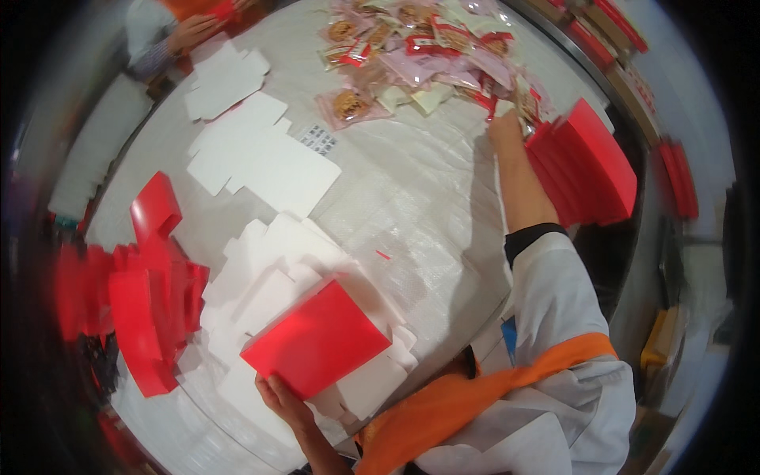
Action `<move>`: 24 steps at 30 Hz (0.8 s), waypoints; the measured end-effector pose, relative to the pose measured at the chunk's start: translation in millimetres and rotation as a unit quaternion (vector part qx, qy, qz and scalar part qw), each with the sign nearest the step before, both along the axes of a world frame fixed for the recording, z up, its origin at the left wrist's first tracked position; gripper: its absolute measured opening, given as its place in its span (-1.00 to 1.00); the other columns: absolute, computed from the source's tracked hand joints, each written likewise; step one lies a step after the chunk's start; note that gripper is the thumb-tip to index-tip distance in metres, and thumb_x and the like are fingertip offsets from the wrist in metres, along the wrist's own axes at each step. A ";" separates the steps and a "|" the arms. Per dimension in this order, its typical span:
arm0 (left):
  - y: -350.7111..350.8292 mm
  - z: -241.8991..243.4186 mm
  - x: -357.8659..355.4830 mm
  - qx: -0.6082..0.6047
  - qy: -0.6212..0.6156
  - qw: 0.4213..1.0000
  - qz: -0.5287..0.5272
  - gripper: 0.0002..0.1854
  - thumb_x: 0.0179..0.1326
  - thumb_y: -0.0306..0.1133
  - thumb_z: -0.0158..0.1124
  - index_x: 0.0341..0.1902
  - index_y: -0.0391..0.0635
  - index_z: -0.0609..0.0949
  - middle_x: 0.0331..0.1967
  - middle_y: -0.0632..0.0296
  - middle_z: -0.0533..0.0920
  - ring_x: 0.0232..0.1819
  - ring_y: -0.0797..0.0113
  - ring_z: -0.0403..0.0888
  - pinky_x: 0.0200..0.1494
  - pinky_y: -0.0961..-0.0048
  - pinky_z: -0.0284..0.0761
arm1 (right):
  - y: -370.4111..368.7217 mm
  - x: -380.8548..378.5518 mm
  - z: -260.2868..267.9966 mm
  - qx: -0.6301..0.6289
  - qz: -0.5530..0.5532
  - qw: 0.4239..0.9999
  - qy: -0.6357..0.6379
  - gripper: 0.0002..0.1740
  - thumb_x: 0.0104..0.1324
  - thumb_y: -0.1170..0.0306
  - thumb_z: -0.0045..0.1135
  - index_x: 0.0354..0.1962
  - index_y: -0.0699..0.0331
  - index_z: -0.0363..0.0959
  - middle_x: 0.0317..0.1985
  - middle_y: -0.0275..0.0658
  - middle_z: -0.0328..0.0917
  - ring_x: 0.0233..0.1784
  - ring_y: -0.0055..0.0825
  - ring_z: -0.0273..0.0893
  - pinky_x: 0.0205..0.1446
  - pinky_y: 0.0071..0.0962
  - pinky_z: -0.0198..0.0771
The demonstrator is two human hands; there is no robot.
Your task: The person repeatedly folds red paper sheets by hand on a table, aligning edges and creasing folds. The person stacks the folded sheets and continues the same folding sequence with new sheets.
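My left hand (pixel 282 401) grips the lower left edge of a red cardboard box (pixel 317 338). The box is tilted over a pile of flat white carton blanks (pixel 276 237). My right arm stretches far across the table, and my right hand (pixel 506 117) is at the near right edge of a heap of wrapped cookies (pixel 439 50). Its fingers are mostly hidden, so I cannot tell whether they hold a packet. Right beside that forearm stands a row of red boxes (pixel 585 160).
More red boxes (pixel 145 320) are piled at the left edge. White blanks (pixel 261 148) and a sheet of printed labels (pixel 319 140) lie farther back. At the upper left, another person's hand (pixel 195 31) touches something red. A small red scrap (pixel 383 255) is on the plastic-covered table (pixel 415 196).
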State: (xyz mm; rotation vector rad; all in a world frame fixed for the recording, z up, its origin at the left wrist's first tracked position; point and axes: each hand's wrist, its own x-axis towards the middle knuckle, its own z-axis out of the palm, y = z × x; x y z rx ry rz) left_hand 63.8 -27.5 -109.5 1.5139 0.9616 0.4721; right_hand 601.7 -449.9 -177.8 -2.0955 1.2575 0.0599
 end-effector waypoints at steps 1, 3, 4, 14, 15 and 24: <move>-0.2 0.4 -0.1 0.004 -0.008 1.000 0.004 -0.65 0.36 -0.17 -0.09 -0.01 -0.22 0.42 -0.20 0.27 0.46 -0.16 0.50 0.39 -0.09 0.52 0.34 | -6.2 2.3 0.5 0.096 -0.026 0.992 -0.077 -0.50 0.19 0.23 0.05 0.07 0.20 0.23 -0.11 -0.19 0.45 -0.15 -0.33 0.44 0.00 -0.26 0.28; 0.3 0.5 0.5 0.010 -0.018 1.000 0.004 -0.68 0.34 -0.23 -0.07 0.00 -0.21 0.42 -0.20 0.27 0.47 -0.18 0.52 0.38 -0.14 0.55 0.34 | -14.0 1.9 3.2 0.342 -0.123 0.897 -0.250 -0.52 0.18 0.24 0.09 0.03 0.21 0.26 -0.19 -0.23 0.44 -0.23 -0.39 0.40 -0.09 -0.32 0.29; 1.4 0.6 1.1 -0.010 -0.027 1.000 0.002 -0.67 0.34 -0.23 -0.05 0.01 -0.21 0.42 -0.19 0.28 0.47 -0.18 0.53 0.38 -0.14 0.55 0.35 | -13.3 -0.4 5.4 0.430 -0.152 0.839 -0.295 -0.53 0.17 0.25 0.11 0.01 0.21 0.27 -0.23 -0.25 0.44 -0.27 -0.42 0.39 -0.13 -0.35 0.29; 0.5 2.4 -2.7 -0.101 -0.062 0.992 0.046 -0.60 0.31 -0.27 0.04 0.09 -0.30 0.32 -0.06 0.13 0.50 -0.07 0.45 0.44 0.01 0.51 0.36 | 120.7 -209.5 80.4 0.526 0.315 0.748 -0.256 -0.68 0.24 0.26 0.11 -0.15 0.28 0.36 -0.37 -0.35 0.47 -0.45 -0.57 0.39 -0.35 -0.51 0.35; -0.7 2.4 -4.1 -0.103 -0.085 0.990 0.043 -0.60 0.32 -0.27 0.03 0.09 -0.30 0.31 -0.07 0.12 0.50 -0.06 0.45 0.44 0.01 0.51 0.36 | 131.5 -238.1 93.4 0.423 0.379 0.796 -0.208 -0.68 0.24 0.26 0.10 -0.16 0.30 0.36 -0.36 -0.31 0.48 -0.47 -0.58 0.40 -0.38 -0.53 0.35; -23.4 5.0 -20.8 -0.086 -0.091 0.991 0.038 -0.57 0.32 -0.27 0.03 0.13 -0.32 0.28 -0.07 0.11 0.52 -0.03 0.44 0.45 0.03 0.51 0.36 | 168.6 -328.2 132.7 0.246 0.678 0.692 -0.040 -0.64 0.21 0.29 0.08 -0.19 0.42 0.32 -0.44 -0.25 0.44 -0.52 -0.65 0.36 -0.51 -0.61 0.29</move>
